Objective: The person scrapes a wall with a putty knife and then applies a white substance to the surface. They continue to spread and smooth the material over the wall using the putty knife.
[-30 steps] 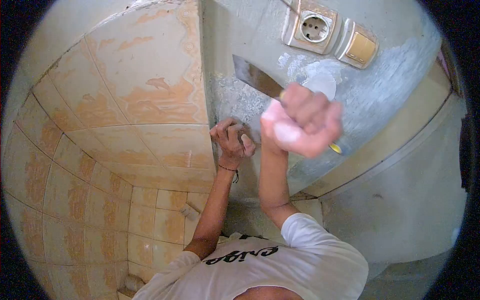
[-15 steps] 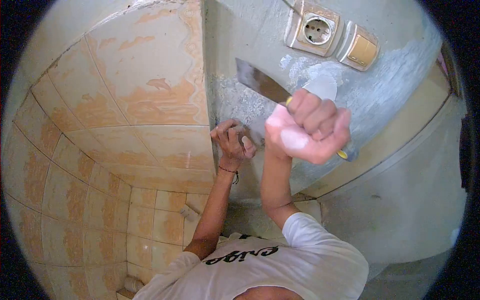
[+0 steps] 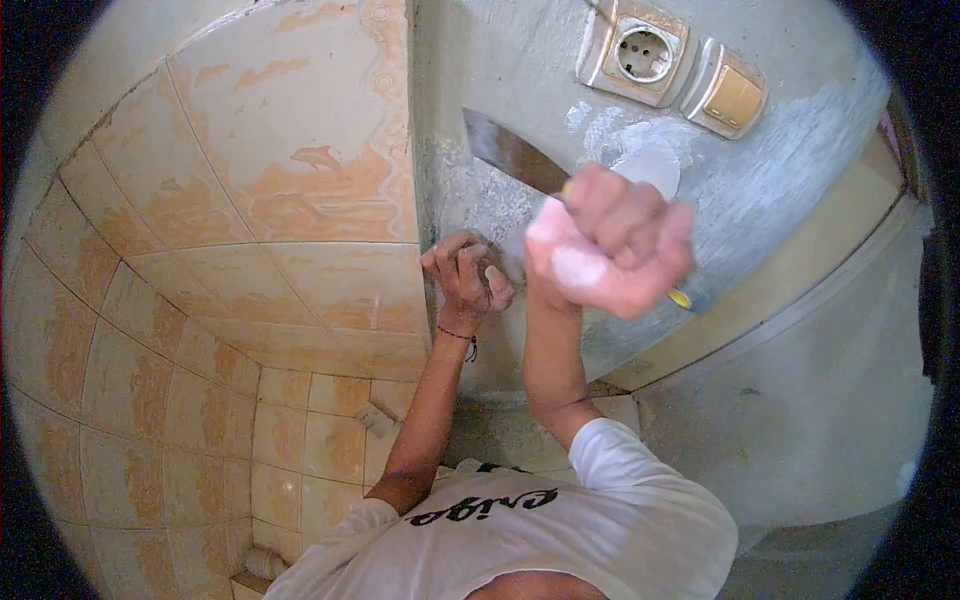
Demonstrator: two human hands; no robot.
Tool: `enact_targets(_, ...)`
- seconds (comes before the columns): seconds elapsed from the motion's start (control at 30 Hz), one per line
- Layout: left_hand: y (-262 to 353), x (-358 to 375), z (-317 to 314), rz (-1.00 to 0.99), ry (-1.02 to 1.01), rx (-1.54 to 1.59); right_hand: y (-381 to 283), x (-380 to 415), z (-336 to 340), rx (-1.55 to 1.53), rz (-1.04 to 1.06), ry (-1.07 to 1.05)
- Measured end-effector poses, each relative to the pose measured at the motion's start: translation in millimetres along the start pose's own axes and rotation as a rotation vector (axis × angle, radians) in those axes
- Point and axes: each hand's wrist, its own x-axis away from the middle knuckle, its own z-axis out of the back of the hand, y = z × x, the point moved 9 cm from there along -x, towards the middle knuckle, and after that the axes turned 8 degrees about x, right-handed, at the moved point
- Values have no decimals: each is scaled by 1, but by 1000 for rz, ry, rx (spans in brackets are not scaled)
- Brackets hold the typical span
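My right hand is closed around the handle of a putty knife, whose yellow end shows below the fist. The metal blade points to the upper left, in front of the patchy grey wall; whether it touches the wall is unclear. White powder marks the hand. A pale round patch shows on the wall behind the fist. My left hand is close to the wall beside the tile edge, its fingers curled; what they hold, if anything, is hidden.
A power socket and a light switch are on the wall at the upper right. Orange and cream tiles cover the left side. A pale ledge curves along the right.
My right hand and the putty knife have shifted slightly up and left in view. The wall fittings sit slightly differently in the picture. My left hand has barely moved.
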Motion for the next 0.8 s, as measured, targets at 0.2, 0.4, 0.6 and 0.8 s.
enact_targets(0.2,-5,4,-4,29,-32,-13,8,-9,2,-49,5,-255)
enact_targets(0.4,-1,0,-2,20,-38,-35,-13,-22,11,-190,132,-412)
enact_targets(0.6,0,1,-2,-4,-34,-15,-40,5,-15,852,577,-575)
enact_targets(0.8,-3,3,0,32,-59,29,-53,15,9,1247,186,-735)
